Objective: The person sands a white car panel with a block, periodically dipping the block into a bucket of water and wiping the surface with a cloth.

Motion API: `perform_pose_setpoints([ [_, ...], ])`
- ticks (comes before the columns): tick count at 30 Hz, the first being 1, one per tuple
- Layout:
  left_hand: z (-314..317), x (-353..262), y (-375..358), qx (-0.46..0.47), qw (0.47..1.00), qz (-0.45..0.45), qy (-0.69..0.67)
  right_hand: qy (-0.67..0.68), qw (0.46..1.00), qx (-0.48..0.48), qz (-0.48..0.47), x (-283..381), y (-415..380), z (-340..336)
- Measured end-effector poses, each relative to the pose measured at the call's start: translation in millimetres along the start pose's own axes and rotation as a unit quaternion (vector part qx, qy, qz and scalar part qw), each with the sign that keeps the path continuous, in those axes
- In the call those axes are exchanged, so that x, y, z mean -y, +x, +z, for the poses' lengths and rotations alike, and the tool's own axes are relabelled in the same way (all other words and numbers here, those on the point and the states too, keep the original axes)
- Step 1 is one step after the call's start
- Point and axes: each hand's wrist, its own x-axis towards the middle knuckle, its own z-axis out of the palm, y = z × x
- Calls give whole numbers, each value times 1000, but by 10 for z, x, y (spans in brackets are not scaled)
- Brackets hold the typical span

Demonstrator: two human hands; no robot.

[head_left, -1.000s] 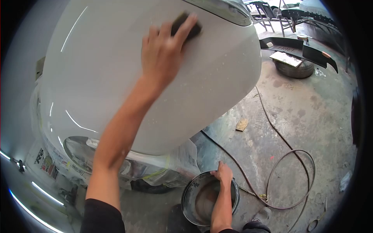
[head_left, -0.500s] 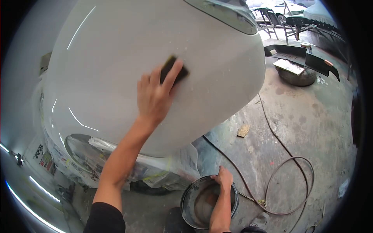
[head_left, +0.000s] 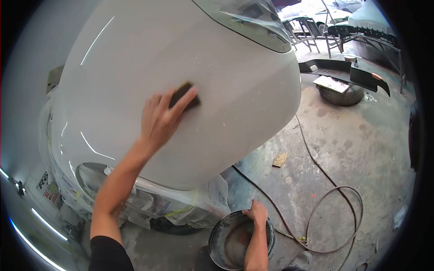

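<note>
head view looks down on a white car body panel, with the left hand laid flat on it, fingers stretched out and pressing a dark sanding block against the paint near the panel's middle. the block shows only past the fingertips, touching the panel. below, near the bottom edge, the right hand curls its fingers over the far rim of a round metal bucket standing on the stained concrete floor. masking plastic and tape wrap the car's lower part just left of the bucket. a dark hose loops on the floor to the right. a black bumper piece sits far right.
</note>
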Motion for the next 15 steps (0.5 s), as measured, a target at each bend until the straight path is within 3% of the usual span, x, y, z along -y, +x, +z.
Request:
perform_pose_setpoints([
  [4,186,153,1241,-70,996,-5,48,2,1000,-28,-8,0,7,93],
  [7,191,-4,1002,-67,997,-30,29,5,1000,-13,-3,-48,40,118],
  [9,332,-283,359,-53,998,-24,39,9,1000,6,1,17,50,100],
  [11,245,-407,247,-3,1000,-27,8,2,1000,19,8,28,32,8],
  [15,291,-52,1024,-51,998,-15,45,-3,1000,0,4,11,-5,17],
])
